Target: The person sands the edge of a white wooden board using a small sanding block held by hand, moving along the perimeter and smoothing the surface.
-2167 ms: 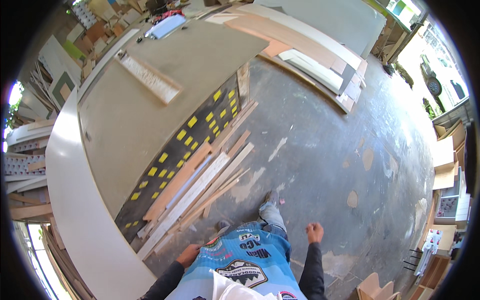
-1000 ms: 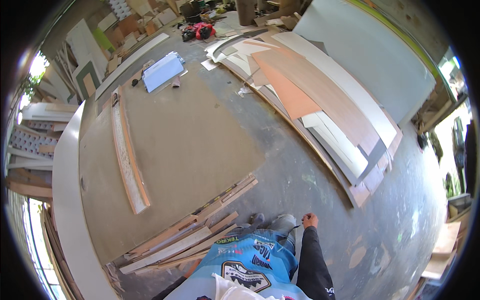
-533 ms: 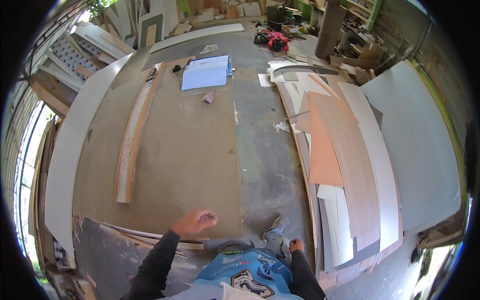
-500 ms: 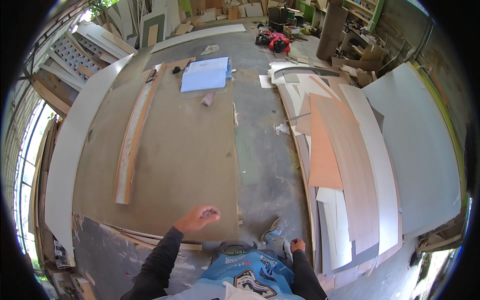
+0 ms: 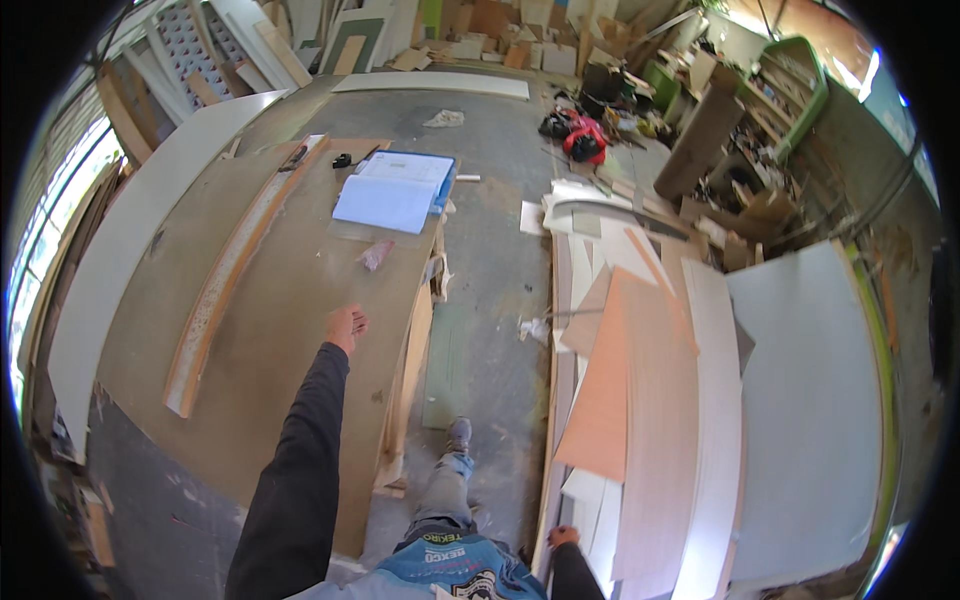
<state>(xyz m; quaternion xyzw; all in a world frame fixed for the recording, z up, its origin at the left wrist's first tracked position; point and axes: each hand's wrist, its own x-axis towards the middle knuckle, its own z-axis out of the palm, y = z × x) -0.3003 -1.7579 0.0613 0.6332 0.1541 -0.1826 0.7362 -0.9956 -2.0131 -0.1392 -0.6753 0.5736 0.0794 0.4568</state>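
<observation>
My left hand (image 5: pixel 346 327) is loosely curled above the broad brown worktable (image 5: pixel 290 390), with nothing seen in it. Down by my right side, my right hand (image 5: pixel 563 536) is closed beside the stacked sheets, and no held thing shows. A long narrow strip with orange edges (image 5: pixel 230 285) lies along the table, with a small dark tool (image 5: pixel 296 157) on its far end. An opened blue folder with papers (image 5: pixel 395 200) rests at the table's far right, near a small black object (image 5: pixel 342 160). Closer to my left hand lies a crumpled pinkish piece (image 5: pixel 375 255).
One shoe (image 5: pixel 459 434) is forward on the grey floor (image 5: pixel 490 330) between table and stack. At right, veneer and white sheets (image 5: pixel 665 400) overlap beside a large pale panel (image 5: pixel 810 400). Red and black bags (image 5: pixel 584 142) and a brown roll (image 5: pixel 700 140) stand farther off.
I have stepped forward along the table, and the view has turned to the right. My left hand has reached farther forward over the table; my right hand stays low.
</observation>
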